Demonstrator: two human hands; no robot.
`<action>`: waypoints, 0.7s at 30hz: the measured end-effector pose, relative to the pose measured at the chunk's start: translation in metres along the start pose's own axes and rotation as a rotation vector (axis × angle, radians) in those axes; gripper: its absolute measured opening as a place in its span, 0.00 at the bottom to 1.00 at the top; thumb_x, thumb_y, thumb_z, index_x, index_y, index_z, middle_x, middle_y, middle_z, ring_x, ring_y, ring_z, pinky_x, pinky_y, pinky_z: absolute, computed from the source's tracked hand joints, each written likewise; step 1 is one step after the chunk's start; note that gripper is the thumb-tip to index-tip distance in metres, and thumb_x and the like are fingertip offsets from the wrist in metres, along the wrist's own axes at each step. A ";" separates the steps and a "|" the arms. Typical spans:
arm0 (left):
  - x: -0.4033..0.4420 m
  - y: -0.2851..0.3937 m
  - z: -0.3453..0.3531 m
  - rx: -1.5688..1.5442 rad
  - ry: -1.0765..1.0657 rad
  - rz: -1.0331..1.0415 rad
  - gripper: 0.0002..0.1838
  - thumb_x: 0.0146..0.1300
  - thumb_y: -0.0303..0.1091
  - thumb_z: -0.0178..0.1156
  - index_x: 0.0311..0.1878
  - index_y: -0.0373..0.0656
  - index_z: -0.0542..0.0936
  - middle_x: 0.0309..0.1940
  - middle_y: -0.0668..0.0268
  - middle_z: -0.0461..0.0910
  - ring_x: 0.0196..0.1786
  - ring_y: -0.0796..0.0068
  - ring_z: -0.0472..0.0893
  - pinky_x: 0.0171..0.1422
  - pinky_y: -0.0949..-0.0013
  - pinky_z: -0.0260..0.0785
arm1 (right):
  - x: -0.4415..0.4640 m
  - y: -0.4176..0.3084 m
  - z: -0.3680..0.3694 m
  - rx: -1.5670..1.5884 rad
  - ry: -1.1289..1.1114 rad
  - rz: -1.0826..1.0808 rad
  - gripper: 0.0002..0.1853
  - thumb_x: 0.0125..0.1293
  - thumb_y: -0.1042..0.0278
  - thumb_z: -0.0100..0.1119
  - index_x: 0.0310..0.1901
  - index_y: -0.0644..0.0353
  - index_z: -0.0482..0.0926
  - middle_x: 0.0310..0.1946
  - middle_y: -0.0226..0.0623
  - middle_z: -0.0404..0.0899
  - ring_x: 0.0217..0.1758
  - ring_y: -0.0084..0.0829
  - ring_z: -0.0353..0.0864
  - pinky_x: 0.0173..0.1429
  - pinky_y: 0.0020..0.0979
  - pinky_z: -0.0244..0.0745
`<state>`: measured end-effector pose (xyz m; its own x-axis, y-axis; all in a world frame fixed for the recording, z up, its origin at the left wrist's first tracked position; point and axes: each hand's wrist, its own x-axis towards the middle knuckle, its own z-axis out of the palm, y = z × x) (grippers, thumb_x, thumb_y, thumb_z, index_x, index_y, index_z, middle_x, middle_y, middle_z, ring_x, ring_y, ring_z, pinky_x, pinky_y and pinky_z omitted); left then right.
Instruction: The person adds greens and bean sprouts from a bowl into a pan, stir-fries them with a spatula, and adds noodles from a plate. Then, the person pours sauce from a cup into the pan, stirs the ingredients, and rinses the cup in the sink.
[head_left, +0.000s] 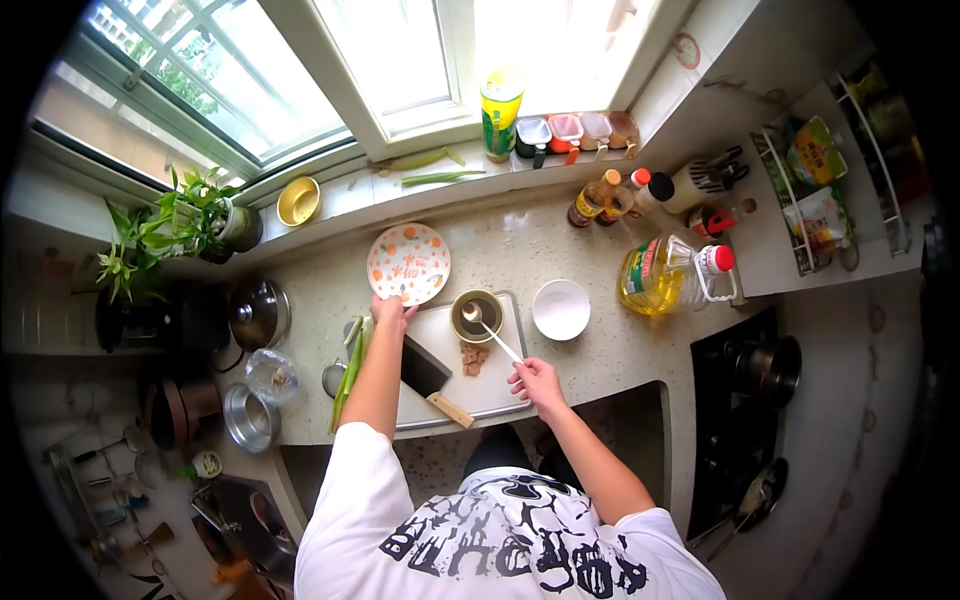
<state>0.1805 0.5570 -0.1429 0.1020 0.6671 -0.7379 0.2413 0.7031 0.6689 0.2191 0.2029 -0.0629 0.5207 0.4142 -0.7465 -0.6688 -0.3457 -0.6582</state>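
My left hand (393,312) is at the near rim of a white plate with an orange fruit pattern (412,262), fingers closed on its edge. In my right hand (538,385) is the pale handle of a spoon (497,340). The spoon's head rests inside a small round bowl (463,325), its contents hard to make out. This bowl stands on a white cutting board (500,390), beside a little pile of chopped brownish pieces (474,360). A cleaver with a wooden handle (425,368) lies on the board, partly behind my left forearm. Green onions (346,388) lie left of that forearm.
A white bowl (561,310) stands right of the board. Farther right are an oil jug (645,275), sauce bottles (590,203) and a stove (740,400). A metal basin (250,417) and lidded pot (258,312) sit left. Seasoning boxes (566,133) line the sill.
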 end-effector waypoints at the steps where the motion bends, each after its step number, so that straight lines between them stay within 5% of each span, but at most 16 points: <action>1: 0.000 -0.002 -0.001 0.020 -0.003 0.019 0.25 0.70 0.21 0.47 0.69 0.49 0.70 0.59 0.58 0.80 0.52 0.56 0.86 0.40 0.56 0.88 | -0.001 0.001 0.001 -0.009 0.005 -0.006 0.11 0.76 0.60 0.59 0.45 0.61 0.78 0.32 0.34 0.85 0.28 0.23 0.82 0.27 0.24 0.72; 10: -0.008 -0.018 -0.008 0.027 -0.022 0.077 0.19 0.68 0.32 0.56 0.58 0.31 0.78 0.48 0.57 0.85 0.46 0.65 0.85 0.41 0.60 0.79 | 0.004 0.000 0.001 -0.055 0.015 -0.006 0.11 0.76 0.61 0.58 0.46 0.62 0.79 0.32 0.35 0.85 0.27 0.23 0.82 0.26 0.23 0.71; 13: -0.043 -0.026 -0.012 0.399 0.001 0.411 0.19 0.66 0.34 0.59 0.56 0.34 0.81 0.42 0.54 0.86 0.43 0.63 0.85 0.45 0.59 0.75 | 0.005 -0.004 0.004 -0.079 0.022 0.009 0.14 0.76 0.62 0.57 0.53 0.64 0.78 0.33 0.36 0.85 0.27 0.22 0.81 0.27 0.23 0.72; 16: -0.084 -0.023 -0.011 0.983 -0.318 0.493 0.29 0.67 0.34 0.60 0.71 0.41 0.71 0.37 0.58 0.85 0.41 0.68 0.85 0.48 0.62 0.77 | 0.009 -0.002 0.010 0.005 0.032 -0.095 0.16 0.76 0.65 0.57 0.59 0.67 0.76 0.35 0.36 0.85 0.28 0.22 0.81 0.28 0.23 0.73; 19: -0.083 -0.039 0.004 1.278 -0.373 0.602 0.32 0.68 0.33 0.57 0.76 0.48 0.67 0.33 0.59 0.85 0.32 0.70 0.86 0.40 0.63 0.77 | 0.013 0.000 0.014 0.062 0.027 -0.147 0.16 0.76 0.69 0.58 0.60 0.68 0.76 0.36 0.37 0.85 0.28 0.21 0.81 0.30 0.24 0.75; 21: -0.091 -0.042 0.011 1.111 -0.515 0.428 0.32 0.67 0.33 0.56 0.75 0.46 0.66 0.33 0.55 0.87 0.33 0.66 0.88 0.44 0.62 0.79 | 0.015 0.000 0.016 0.077 0.075 -0.166 0.16 0.75 0.71 0.58 0.60 0.68 0.76 0.35 0.38 0.84 0.29 0.21 0.82 0.31 0.24 0.76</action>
<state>0.1715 0.4644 -0.1046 0.6665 0.4414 -0.6007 0.7390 -0.2858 0.6100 0.2184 0.2229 -0.0721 0.6632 0.3956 -0.6354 -0.6076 -0.2111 -0.7657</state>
